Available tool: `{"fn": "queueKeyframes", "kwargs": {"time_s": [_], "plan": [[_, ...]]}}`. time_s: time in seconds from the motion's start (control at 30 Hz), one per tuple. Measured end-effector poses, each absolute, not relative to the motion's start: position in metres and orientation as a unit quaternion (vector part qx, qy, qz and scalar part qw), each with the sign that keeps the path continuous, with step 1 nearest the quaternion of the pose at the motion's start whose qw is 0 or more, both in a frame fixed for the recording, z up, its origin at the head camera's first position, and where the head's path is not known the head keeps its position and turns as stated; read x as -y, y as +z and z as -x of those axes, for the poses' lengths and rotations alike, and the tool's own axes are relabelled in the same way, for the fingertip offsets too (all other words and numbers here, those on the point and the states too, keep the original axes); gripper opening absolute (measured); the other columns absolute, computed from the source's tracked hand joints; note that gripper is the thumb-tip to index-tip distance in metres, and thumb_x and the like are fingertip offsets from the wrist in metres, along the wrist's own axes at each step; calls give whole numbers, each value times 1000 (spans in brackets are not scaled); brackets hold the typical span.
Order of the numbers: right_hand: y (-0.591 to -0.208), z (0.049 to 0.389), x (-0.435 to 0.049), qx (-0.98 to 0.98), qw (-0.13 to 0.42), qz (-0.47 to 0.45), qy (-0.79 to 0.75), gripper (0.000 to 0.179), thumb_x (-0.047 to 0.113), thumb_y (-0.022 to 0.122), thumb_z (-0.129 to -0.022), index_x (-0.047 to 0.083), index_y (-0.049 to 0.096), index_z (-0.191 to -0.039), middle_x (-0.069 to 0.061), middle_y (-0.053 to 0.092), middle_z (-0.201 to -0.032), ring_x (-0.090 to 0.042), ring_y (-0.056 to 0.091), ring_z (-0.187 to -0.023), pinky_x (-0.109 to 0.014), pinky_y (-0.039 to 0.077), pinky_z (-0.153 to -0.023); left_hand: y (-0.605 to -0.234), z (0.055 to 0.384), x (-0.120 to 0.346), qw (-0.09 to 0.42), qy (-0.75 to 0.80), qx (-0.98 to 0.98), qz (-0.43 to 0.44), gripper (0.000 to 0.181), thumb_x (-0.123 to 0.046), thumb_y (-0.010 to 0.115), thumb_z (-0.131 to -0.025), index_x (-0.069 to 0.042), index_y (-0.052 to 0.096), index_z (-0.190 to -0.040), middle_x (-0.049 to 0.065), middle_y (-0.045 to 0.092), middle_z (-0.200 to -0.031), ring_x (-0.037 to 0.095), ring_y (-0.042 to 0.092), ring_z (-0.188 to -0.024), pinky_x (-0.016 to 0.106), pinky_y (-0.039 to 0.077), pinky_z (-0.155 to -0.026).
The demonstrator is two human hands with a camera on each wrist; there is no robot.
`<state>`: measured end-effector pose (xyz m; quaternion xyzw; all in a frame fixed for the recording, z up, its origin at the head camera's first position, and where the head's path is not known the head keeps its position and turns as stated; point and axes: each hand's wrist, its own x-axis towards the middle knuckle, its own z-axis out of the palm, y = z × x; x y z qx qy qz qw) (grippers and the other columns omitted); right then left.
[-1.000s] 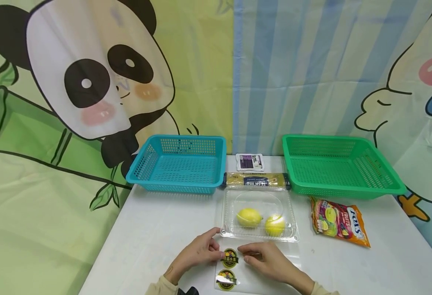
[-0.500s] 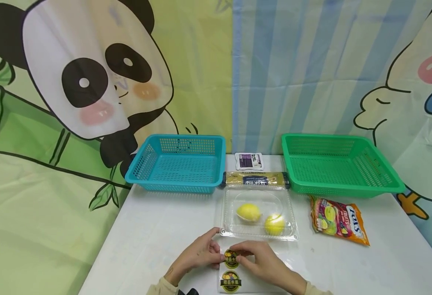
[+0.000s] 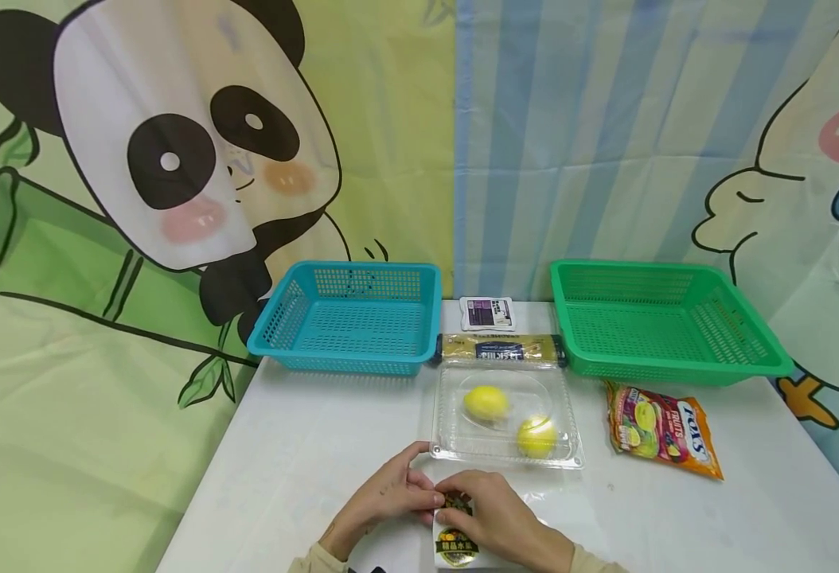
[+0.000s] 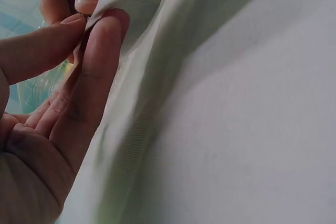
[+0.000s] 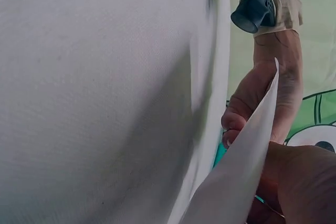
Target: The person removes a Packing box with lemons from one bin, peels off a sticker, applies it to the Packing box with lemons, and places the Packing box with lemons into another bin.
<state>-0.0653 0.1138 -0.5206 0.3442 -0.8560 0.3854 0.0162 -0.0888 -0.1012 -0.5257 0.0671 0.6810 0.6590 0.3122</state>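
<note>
My left hand (image 3: 391, 489) pinches the left edge of a white sticker sheet (image 3: 493, 560) between thumb and finger, lifted above the table. In the left wrist view the thumb and finger (image 4: 102, 45) meet at the sheet's edge. My right hand (image 3: 494, 513) has its thumb and finger curled at the upper round sticker (image 3: 458, 501), pinching near its left edge and partly hiding it. Below that, a second black-and-gold sticker (image 3: 455, 547) shows. Just beyond the hands lies a clear plastic container (image 3: 451, 438), with one lemon (image 3: 487, 403) and another lemon (image 3: 537, 437) visible through it.
Behind the container lies a spaghetti pack (image 3: 501, 348), then a small white-and-purple packet (image 3: 487, 313). A blue basket (image 3: 348, 364) stands back left, a green basket (image 3: 677, 370) back right. An orange candy bag (image 3: 666, 430) rests on the right.
My right hand has moved left over the upper sticker, its fingertips now meeting the left hand's. The sheet has shifted slightly right. My left hand keeps hold of the edge.
</note>
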Motion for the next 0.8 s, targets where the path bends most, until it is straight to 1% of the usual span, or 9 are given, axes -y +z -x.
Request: {"fn": "queueKeyframes", "kwargs": {"time_s": [0.17, 0.3, 0.47, 0.6, 0.8], "plan": [[-519, 64, -111, 865, 12, -332, 377, 15, 19, 77, -89, 19, 77, -104, 14, 75, -96, 3, 66, -87, -23, 57, -74, -527, 89, 101, 308, 659, -683, -63, 82, -5, 78, -87, -8, 32, -155, 12, 75, -85, 16, 71, -64, 33, 61, -64], [-518, 64, -110, 868, 3, -321, 378, 12, 15, 73, -89, 18, 78, -100, 13, 74, -90, 7, 62, -82, -19, 55, -69, -528, 89, 101, 308, 656, -686, -63, 82, -3, 77, -87, -8, 32, -155, 12, 76, -85, 15, 71, -64, 32, 61, -64], [-517, 63, -111, 871, 9, -303, 387, 6, 13, 74, -88, 19, 77, -88, 18, 70, -78, 12, 56, -71, -12, 48, -62, -526, 89, 102, 307, 647, -694, -66, 78, -4, 78, -87, -10, 37, -153, 10, 75, -83, 15, 71, -63, 31, 60, -64], [-517, 64, -112, 873, 21, -289, 392, 10, 15, 77, -88, 21, 74, -81, 19, 66, -72, 12, 52, -64, -9, 45, -57, -525, 88, 102, 302, 642, -702, -65, 78, -6, 80, -86, -10, 38, -152, 9, 75, -82, 14, 70, -62, 31, 60, -62], [-515, 65, -118, 884, 35, -249, 395, 14, 13, 78, -86, 22, 70, -78, 19, 63, -68, 11, 52, -62, -13, 45, -55, -526, 89, 102, 297, 636, -709, -65, 74, -3, 78, -86, -12, 42, -150, 8, 74, -79, 14, 69, -60, 32, 60, -62]]}}
